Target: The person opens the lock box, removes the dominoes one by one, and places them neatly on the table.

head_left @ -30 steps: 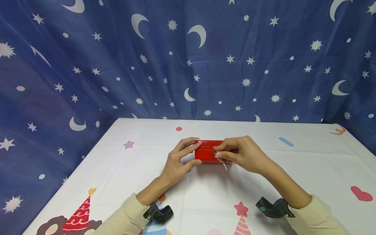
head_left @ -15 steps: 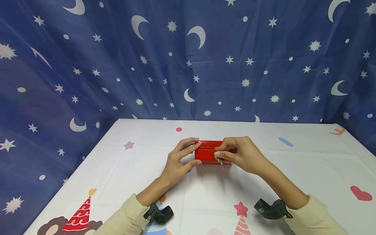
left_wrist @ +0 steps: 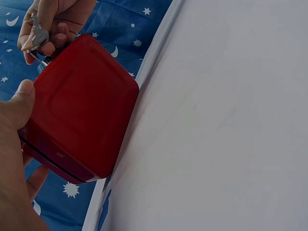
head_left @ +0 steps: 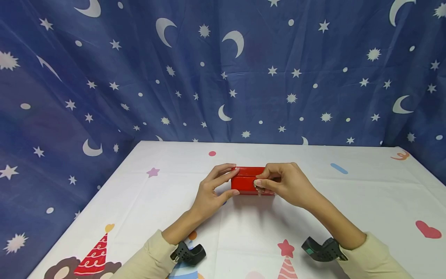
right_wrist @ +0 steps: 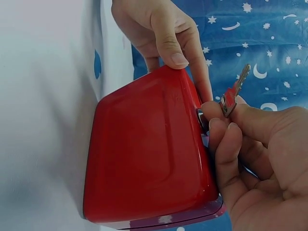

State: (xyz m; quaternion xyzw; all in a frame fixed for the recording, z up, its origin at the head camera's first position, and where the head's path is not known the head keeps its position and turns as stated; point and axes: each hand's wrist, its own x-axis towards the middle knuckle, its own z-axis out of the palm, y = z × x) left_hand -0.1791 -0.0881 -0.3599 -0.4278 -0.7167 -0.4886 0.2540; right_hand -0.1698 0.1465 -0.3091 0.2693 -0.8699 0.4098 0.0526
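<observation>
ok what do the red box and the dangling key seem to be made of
Red box: likely painted metal with a glossy finish, going by its highlights and pressed-looking panel, though plastic is possible.
Dangling key: probably bare metal, judging by its silvery-grey sheen.

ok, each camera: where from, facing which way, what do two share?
Head: on the head, facing forward and down; shows cream fabric sleeves, left grip, right grip, glossy red rounded-corner box.
Left wrist: worn there, facing the box; left grip near, right beyond.
Right wrist: worn there, facing the box; right grip near, left beyond.
Wrist views share the box, both grips, a silver metal key.
</observation>
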